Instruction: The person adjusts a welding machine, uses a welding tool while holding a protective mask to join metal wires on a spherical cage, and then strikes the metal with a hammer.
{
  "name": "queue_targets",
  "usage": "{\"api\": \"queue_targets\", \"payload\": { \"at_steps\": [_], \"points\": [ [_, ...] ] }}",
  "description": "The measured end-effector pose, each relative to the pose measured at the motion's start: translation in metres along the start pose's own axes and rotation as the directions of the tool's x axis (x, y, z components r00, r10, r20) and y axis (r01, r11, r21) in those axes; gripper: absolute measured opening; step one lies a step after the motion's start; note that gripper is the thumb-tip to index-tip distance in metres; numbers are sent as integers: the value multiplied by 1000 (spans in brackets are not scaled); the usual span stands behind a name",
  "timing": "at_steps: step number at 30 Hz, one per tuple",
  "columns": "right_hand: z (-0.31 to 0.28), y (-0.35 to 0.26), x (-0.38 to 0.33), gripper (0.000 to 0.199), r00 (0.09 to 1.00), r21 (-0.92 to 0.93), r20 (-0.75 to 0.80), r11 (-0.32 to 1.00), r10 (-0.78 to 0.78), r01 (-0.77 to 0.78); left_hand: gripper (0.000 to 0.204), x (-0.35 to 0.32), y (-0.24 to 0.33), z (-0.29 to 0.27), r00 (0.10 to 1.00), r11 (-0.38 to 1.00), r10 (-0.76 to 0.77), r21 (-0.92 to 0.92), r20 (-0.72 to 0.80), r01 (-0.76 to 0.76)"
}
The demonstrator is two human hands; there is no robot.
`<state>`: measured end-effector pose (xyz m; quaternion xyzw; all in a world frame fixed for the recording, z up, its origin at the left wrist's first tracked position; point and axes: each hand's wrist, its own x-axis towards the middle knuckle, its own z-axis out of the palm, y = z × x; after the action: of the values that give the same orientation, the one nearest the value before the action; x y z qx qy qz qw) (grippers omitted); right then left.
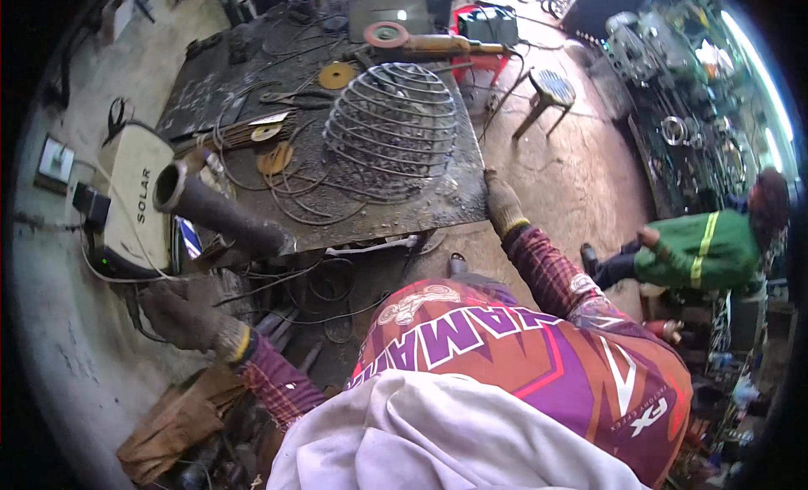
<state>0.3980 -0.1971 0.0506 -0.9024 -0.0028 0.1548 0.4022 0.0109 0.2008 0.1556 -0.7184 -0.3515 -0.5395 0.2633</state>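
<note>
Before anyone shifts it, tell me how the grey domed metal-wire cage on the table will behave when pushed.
The grey domed metal-wire cage probably stays stiff, since its rings hold an even, rounded shape. Open gaps suggest it is light for its bulk. Its curved sides could roll if tipped.

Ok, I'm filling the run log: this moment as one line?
right grip: at table edge | left grip: near white box, hold unclear | wire dome: on table

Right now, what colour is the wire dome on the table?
The wire dome is silvery grey, seen best in the head view.
</note>
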Motion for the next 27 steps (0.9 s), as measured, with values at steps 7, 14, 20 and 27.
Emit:
{"api": "queue_targets", "payload": {
  "at_steps": [7,14,20,27],
  "points": [
    [-1,-6,-12,54,986,312,150,943,70,-115,41,10,179,-73,757,413,-290,-637,586,651],
    [-3,13,5,51,974,497,224,863,-30,-88,22,15,297,-92,745,408,326,-797,583,445],
    [-34,31,32,53,869,232,467,971,-162,56,17,-5,396,-90,621,429,453,-767,640,477],
    [-129,55,123,32,662,307,739,938,-126,-163,28,-22,506,-74,437,590,317,-536,842,604]
  ]
}}
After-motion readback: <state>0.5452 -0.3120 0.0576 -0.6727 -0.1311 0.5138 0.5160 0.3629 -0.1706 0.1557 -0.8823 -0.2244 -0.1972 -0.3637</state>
